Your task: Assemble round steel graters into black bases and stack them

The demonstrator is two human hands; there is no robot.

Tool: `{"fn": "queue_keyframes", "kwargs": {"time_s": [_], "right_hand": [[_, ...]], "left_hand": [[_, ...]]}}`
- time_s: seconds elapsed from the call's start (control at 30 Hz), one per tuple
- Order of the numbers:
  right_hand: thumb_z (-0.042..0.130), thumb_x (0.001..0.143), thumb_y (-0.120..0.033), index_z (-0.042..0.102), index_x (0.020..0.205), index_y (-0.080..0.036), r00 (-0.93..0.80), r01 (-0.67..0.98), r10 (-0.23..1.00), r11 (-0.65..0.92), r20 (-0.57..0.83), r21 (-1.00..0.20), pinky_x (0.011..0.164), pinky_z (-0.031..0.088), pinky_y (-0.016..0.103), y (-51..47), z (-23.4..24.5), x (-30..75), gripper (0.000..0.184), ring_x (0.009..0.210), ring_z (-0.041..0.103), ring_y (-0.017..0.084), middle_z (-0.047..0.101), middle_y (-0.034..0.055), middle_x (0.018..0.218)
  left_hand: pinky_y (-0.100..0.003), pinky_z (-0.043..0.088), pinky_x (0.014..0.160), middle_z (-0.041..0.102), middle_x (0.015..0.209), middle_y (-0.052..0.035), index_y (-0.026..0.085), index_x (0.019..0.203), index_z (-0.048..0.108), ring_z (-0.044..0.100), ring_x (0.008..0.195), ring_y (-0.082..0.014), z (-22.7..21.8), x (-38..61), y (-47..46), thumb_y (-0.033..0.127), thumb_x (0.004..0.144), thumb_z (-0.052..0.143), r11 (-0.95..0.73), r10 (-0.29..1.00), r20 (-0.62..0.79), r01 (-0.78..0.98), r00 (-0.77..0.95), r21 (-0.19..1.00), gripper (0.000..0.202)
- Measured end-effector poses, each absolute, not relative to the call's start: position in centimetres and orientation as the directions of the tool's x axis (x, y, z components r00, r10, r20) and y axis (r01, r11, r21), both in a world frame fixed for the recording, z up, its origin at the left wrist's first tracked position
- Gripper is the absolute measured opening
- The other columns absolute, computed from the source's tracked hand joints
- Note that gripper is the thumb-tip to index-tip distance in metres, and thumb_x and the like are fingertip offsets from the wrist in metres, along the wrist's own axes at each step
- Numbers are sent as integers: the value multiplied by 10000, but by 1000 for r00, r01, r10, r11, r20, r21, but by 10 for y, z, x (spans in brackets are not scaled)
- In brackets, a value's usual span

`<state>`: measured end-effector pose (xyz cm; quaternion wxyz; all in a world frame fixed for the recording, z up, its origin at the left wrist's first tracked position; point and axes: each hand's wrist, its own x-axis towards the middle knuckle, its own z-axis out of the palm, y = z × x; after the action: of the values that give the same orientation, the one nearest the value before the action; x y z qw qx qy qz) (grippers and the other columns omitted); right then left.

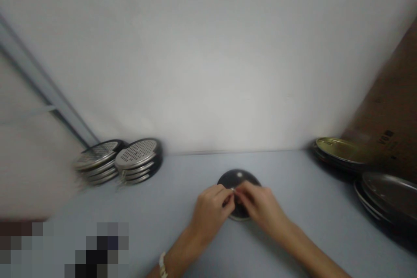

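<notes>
A dark round lid [239, 180] lies on the pale table [286, 173] in front of me. My left hand [210, 213] and my right hand [260, 208] meet over its near half, fingers curled and pinched together around a small metal part at the lid's centre. That part is too small and blurred to name. Both hands hide the near edge of the lid.
Two stacks of perforated metal discs [137, 160] stand at the back left by the white wall. At the right lie a gold-coloured round lid [339, 150] on dark pans and more dark pans [387, 195], beside a brown cardboard box [391, 126]. A pixelated patch covers the lower left.
</notes>
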<state>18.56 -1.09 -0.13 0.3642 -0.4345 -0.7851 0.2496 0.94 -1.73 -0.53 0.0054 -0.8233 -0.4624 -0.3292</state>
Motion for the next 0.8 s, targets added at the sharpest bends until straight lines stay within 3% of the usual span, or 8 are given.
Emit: {"fn": "queue_keyframes", "kwargs": {"time_s": [0.2,0.47,0.57,0.63,0.8], "right_hand": [[461,945,-143,623,861,-204,-406,569,818,575,407,-587,669,449,255,-8,-11,187,192,721,650,170,697,37,813],[513,907,-133,619,768,-201,-417,548,826,561,378,-621,632,422,249,-11,-3,184,187,683,621,161,684,26,751],[534,893,-148,623,756,-197,-376,527,859,506,347,-683,599,411,242,-11,1,183,171,632,600,149,676,10,706],[532,905,-192,629,770,-196,-336,477,886,453,321,-753,576,416,235,-11,4,183,166,593,596,141,671,1,666],[571,900,-338,625,814,-186,-199,253,957,258,211,-932,549,465,234,-8,8,184,183,532,616,143,668,-3,583]], "left_hand": [[-277,454,621,644,676,-6,184,713,642,592,623,-155,-7,9,-17,81,825,613,-564,744,553,796,375,219,155],[-281,463,641,667,710,-15,192,769,668,608,649,-164,-12,9,-18,82,827,599,-555,742,561,806,368,205,143],[-276,463,631,651,681,-8,194,739,663,598,638,-163,-9,10,-18,89,820,604,-516,792,521,806,319,291,146],[-270,478,656,658,710,-11,198,746,667,615,686,-166,-4,11,-18,96,824,596,-493,827,494,768,268,409,146],[-276,520,760,690,854,-42,191,815,696,646,816,-171,13,12,-15,142,855,578,-464,884,415,519,215,718,134]]}}
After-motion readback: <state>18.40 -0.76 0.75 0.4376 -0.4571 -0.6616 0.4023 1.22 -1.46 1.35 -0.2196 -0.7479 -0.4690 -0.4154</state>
